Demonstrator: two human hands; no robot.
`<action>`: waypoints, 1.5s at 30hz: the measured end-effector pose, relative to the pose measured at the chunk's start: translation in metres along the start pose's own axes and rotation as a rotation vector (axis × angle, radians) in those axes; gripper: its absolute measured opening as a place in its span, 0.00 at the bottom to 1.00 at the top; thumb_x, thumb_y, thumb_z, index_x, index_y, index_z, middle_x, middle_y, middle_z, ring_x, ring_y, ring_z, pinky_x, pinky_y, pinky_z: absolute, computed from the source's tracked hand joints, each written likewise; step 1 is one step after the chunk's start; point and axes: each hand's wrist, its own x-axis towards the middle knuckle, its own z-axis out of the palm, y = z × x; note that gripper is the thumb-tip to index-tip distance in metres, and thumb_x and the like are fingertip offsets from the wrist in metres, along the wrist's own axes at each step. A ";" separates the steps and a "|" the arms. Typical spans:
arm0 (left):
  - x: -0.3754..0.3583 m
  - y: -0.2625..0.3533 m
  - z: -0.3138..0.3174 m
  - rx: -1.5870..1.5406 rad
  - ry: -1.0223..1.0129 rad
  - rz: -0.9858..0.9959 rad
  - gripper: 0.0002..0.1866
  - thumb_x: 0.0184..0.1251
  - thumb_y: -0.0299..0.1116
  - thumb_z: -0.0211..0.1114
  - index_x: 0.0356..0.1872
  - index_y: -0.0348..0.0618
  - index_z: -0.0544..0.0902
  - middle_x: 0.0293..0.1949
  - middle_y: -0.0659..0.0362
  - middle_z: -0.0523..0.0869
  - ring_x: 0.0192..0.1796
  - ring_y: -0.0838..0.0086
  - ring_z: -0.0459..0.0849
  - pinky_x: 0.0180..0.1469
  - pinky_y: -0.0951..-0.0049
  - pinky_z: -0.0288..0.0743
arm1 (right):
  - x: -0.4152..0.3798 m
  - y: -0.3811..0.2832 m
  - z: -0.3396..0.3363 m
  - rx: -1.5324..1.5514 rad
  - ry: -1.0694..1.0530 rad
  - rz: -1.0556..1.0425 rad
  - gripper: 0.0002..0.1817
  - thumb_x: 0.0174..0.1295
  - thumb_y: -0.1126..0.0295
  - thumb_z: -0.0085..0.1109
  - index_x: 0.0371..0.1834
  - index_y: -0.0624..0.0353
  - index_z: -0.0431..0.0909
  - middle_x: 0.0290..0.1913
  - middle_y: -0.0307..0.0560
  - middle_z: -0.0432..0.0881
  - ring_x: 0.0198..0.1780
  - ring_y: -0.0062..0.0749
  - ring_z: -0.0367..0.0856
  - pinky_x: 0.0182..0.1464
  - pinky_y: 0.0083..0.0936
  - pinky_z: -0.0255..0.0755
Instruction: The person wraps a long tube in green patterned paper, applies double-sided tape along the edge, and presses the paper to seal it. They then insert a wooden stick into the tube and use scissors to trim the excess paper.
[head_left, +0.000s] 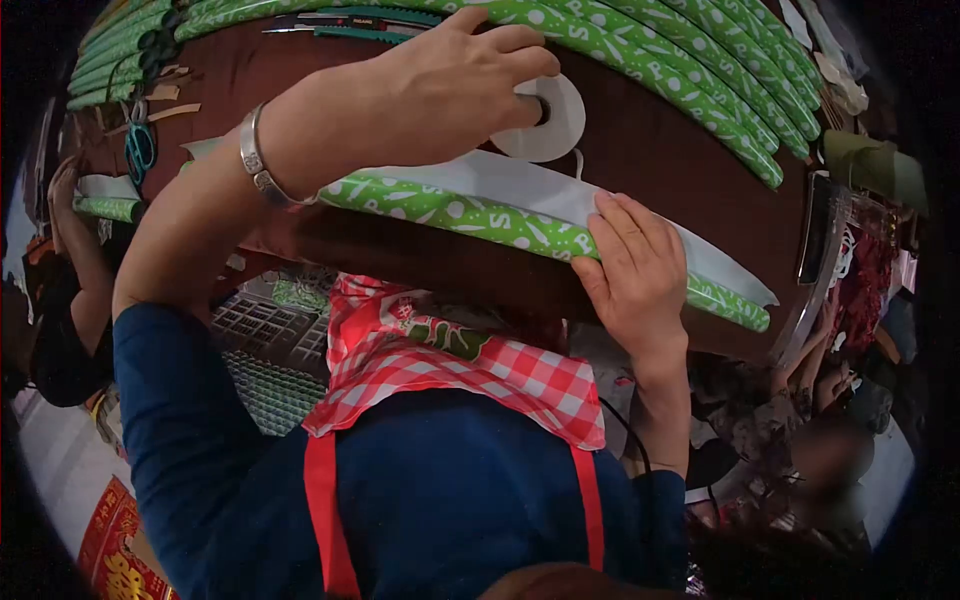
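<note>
Tape is what the left hand (440, 85) has reached for: its fingers are curled over a white roll of tape (545, 118) that lies flat on the brown table (650, 150), with a fingertip at or in the roll's dark centre hole. Whether the roll is gripped or only touched cannot be told, since the hand covers its near side. A silver bracelet (255, 160) sits on that wrist. The right hand (635, 275) lies open and flat, fingers together, pressing down on a long strip of green patterned paper (480, 222) at the table's near edge; it clasps nothing, only holds the strip in place. The strip's long axis runs across the view from lower right to upper left, and a white sheet (500, 180) lies along it on the far side. The roll sits just beyond that white sheet, toward the far side of the table from the pressing hand, and well within the left hand's reach; the right hand is apart from it, separated by the sheet. More green patterned rolls (700, 80) are lined up in rows at the far side of the table, and blue-handled scissors (140, 148) lie toward the left end. The person wears a red checked apron (470, 370) over a blue top. Other people's arms show dimly at both edges.
</note>
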 end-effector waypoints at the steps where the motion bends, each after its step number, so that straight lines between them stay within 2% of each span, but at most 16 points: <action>1: 0.003 -0.001 -0.007 -0.072 -0.051 -0.024 0.14 0.53 0.29 0.66 0.42 0.44 0.82 0.56 0.52 0.77 0.58 0.58 0.77 0.60 0.59 0.72 | 0.000 0.000 0.000 0.007 0.006 -0.005 0.22 0.56 0.60 0.67 0.49 0.63 0.80 0.57 0.52 0.81 0.58 0.46 0.78 0.55 0.44 0.69; 8: 0.007 0.002 -0.066 -0.561 -0.426 -0.193 0.12 0.53 0.33 0.69 0.36 0.37 0.80 0.52 0.50 0.78 0.52 0.56 0.80 0.54 0.61 0.76 | 0.001 -0.002 -0.001 -0.013 -0.001 0.002 0.23 0.56 0.58 0.66 0.50 0.62 0.80 0.58 0.51 0.80 0.58 0.46 0.78 0.54 0.44 0.70; 9: 0.007 0.003 -0.062 -0.510 -0.172 0.030 0.16 0.54 0.37 0.72 0.28 0.35 0.76 0.43 0.49 0.79 0.42 0.57 0.81 0.44 0.64 0.77 | 0.001 -0.002 0.000 -0.013 0.000 0.003 0.23 0.56 0.58 0.66 0.50 0.62 0.80 0.57 0.51 0.80 0.58 0.46 0.78 0.54 0.44 0.70; 10: 0.004 0.003 -0.065 -0.512 -0.172 0.032 0.16 0.54 0.37 0.72 0.28 0.35 0.76 0.43 0.49 0.79 0.42 0.57 0.81 0.44 0.64 0.77 | 0.000 -0.002 0.000 -0.012 0.001 0.005 0.22 0.56 0.58 0.66 0.50 0.62 0.80 0.57 0.50 0.80 0.57 0.46 0.78 0.54 0.44 0.70; 12: 0.002 0.004 -0.076 -0.652 -0.397 -0.328 0.16 0.57 0.38 0.71 0.28 0.36 0.75 0.38 0.52 0.79 0.38 0.61 0.79 0.39 0.65 0.73 | 0.000 -0.001 0.001 -0.006 0.004 0.006 0.22 0.56 0.58 0.66 0.49 0.62 0.80 0.57 0.50 0.80 0.57 0.45 0.78 0.54 0.43 0.70; 14: -0.030 -0.026 -0.058 -0.498 -0.486 -0.207 0.18 0.57 0.41 0.71 0.28 0.36 0.75 0.34 0.54 0.77 0.36 0.64 0.78 0.37 0.66 0.72 | 0.000 -0.002 0.001 0.001 0.008 0.003 0.22 0.56 0.58 0.66 0.49 0.62 0.80 0.57 0.50 0.81 0.57 0.45 0.78 0.54 0.43 0.70; 18: -0.039 -0.027 -0.062 -0.618 -0.593 -0.411 0.17 0.53 0.39 0.72 0.32 0.37 0.75 0.36 0.55 0.77 0.38 0.67 0.76 0.40 0.67 0.71 | 0.000 -0.001 0.001 -0.010 0.015 0.003 0.21 0.57 0.58 0.66 0.48 0.62 0.80 0.58 0.49 0.80 0.58 0.44 0.78 0.54 0.43 0.70; 21: -0.064 -0.033 -0.058 -0.817 -0.421 -0.355 0.17 0.50 0.39 0.71 0.35 0.35 0.80 0.28 0.59 0.79 0.32 0.70 0.80 0.35 0.71 0.75 | -0.001 -0.001 -0.001 -0.010 0.002 0.010 0.21 0.58 0.58 0.66 0.48 0.62 0.80 0.58 0.49 0.80 0.59 0.44 0.78 0.55 0.43 0.69; 26: -0.116 -0.052 -0.060 -0.887 -0.177 -0.202 0.15 0.47 0.30 0.69 0.36 0.37 0.76 0.39 0.57 0.78 0.43 0.69 0.78 0.46 0.69 0.74 | -0.002 0.003 0.000 -0.010 -0.013 -0.002 0.20 0.59 0.59 0.66 0.48 0.62 0.80 0.59 0.50 0.80 0.59 0.45 0.77 0.57 0.43 0.69; 27: -0.136 -0.049 -0.071 -0.745 -0.241 -0.446 0.15 0.46 0.28 0.69 0.35 0.40 0.75 0.40 0.57 0.76 0.45 0.68 0.76 0.48 0.68 0.73 | -0.001 0.004 -0.001 -0.019 -0.025 0.002 0.21 0.59 0.59 0.65 0.49 0.62 0.80 0.59 0.50 0.80 0.59 0.45 0.77 0.57 0.43 0.69; 30: -0.176 -0.060 -0.084 -0.837 -0.300 -0.479 0.17 0.43 0.29 0.71 0.36 0.42 0.75 0.41 0.58 0.75 0.45 0.68 0.75 0.48 0.68 0.71 | 0.000 0.001 0.000 -0.026 -0.042 0.003 0.21 0.60 0.59 0.65 0.49 0.62 0.80 0.59 0.50 0.80 0.60 0.46 0.77 0.58 0.43 0.68; 32: -0.208 -0.053 -0.086 -0.910 -0.176 -0.617 0.21 0.47 0.39 0.77 0.35 0.42 0.75 0.40 0.60 0.73 0.44 0.70 0.73 0.46 0.69 0.69 | 0.000 0.000 -0.001 -0.021 -0.044 -0.004 0.21 0.60 0.59 0.65 0.50 0.62 0.80 0.59 0.51 0.80 0.60 0.46 0.77 0.58 0.43 0.68; 35: -0.244 -0.052 -0.089 -0.892 -0.106 -0.712 0.36 0.46 0.69 0.73 0.27 0.41 0.75 0.37 0.61 0.72 0.38 0.74 0.70 0.39 0.71 0.64 | 0.000 0.001 -0.003 -0.040 -0.064 0.001 0.21 0.60 0.59 0.65 0.50 0.63 0.80 0.59 0.51 0.80 0.60 0.47 0.77 0.59 0.44 0.69; 38: -0.287 -0.058 -0.102 -0.814 -0.015 -0.921 0.38 0.47 0.74 0.68 0.23 0.41 0.75 0.34 0.63 0.72 0.34 0.76 0.67 0.34 0.74 0.60 | 0.001 0.000 -0.004 -0.031 -0.060 -0.006 0.21 0.61 0.60 0.64 0.50 0.64 0.80 0.59 0.52 0.80 0.59 0.48 0.77 0.59 0.44 0.69; 42: -0.298 -0.057 -0.107 -0.720 -0.081 -1.021 0.35 0.55 0.69 0.67 0.23 0.42 0.73 0.31 0.66 0.68 0.30 0.81 0.63 0.30 0.75 0.56 | 0.003 0.000 -0.005 -0.023 -0.071 -0.011 0.19 0.60 0.63 0.64 0.50 0.65 0.79 0.59 0.53 0.80 0.59 0.49 0.77 0.58 0.45 0.69; 45: -0.300 -0.056 -0.079 -0.468 0.094 -0.985 0.29 0.59 0.59 0.70 0.24 0.40 0.72 0.30 0.64 0.66 0.29 0.81 0.65 0.30 0.73 0.58 | 0.002 0.000 -0.006 -0.026 -0.079 -0.033 0.19 0.60 0.65 0.64 0.50 0.66 0.79 0.59 0.54 0.80 0.60 0.51 0.77 0.58 0.45 0.69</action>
